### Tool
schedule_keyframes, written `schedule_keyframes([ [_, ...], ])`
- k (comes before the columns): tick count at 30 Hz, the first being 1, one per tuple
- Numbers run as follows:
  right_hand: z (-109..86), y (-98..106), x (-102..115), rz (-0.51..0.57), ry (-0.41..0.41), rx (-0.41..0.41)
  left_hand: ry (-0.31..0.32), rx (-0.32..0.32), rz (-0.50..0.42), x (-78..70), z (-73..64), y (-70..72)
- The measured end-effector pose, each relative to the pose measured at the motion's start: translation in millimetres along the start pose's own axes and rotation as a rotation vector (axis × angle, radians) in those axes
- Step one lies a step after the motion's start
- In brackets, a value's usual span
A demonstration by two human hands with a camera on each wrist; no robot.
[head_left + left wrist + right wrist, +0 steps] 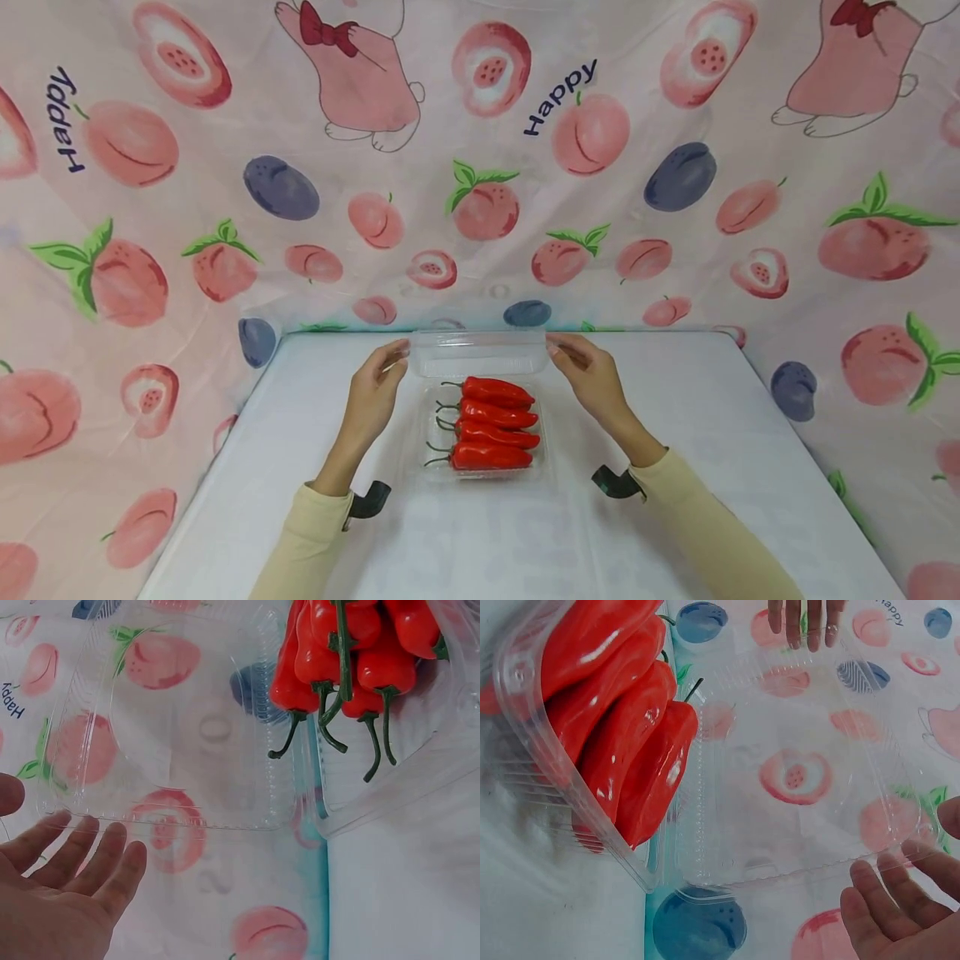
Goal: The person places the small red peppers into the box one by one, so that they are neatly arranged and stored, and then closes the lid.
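Note:
A clear plastic clamshell box point(545, 454) lies on the white table, its lid point(480, 360) swung up at the far side. Several red peppers point(491, 456) with green stems are stacked across its base. My left hand point(373, 390) is at the lid's left edge; in the left wrist view, the fingertips point(114, 831) meet that edge with fingers extended and thumb apart. At the opposite edge is my right hand point(596, 387), its fingers point(889, 862) touching the lid's rim in the right wrist view, thumb spread away.
Behind the white table point(637, 533) hangs a pink cloth point(420, 192) printed with fruit and cartoon figures. It also runs along both sides. A black wrist mount point(371, 500) sticks out from the left sleeve, another point(617, 483) from the right.

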State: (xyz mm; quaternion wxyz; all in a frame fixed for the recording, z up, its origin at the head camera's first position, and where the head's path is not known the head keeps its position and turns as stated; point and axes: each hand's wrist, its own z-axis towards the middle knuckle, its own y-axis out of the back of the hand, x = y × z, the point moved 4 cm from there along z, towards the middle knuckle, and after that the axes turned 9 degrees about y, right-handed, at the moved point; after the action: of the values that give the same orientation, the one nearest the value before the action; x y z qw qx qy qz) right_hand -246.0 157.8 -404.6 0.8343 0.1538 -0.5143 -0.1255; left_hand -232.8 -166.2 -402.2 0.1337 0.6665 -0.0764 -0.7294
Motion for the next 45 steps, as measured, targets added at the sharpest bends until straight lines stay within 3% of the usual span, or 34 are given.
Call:
schedule_keyframes([
  [8, -10.2, -1, -2, -0.057, -0.009, -0.009, 0.035, 0.009, 0.065, 2.4, -8.1, 1.9],
  [19, -22.7, -1, 6, -0.095, -0.016, -0.008, 0.004, -0.01, 0.219, 1.5, -21.5, 4.3],
  [36, -42.0, -4, -2, -0.12, -0.07, 0.028, -0.027, 0.005, 0.233, 5.9, -36.3, 0.7],
  [45, -46.9, -7, -8, -0.101, -0.021, 0.045, 0.011, 0.036, 0.232, 14.6, -37.4, -1.8],
])
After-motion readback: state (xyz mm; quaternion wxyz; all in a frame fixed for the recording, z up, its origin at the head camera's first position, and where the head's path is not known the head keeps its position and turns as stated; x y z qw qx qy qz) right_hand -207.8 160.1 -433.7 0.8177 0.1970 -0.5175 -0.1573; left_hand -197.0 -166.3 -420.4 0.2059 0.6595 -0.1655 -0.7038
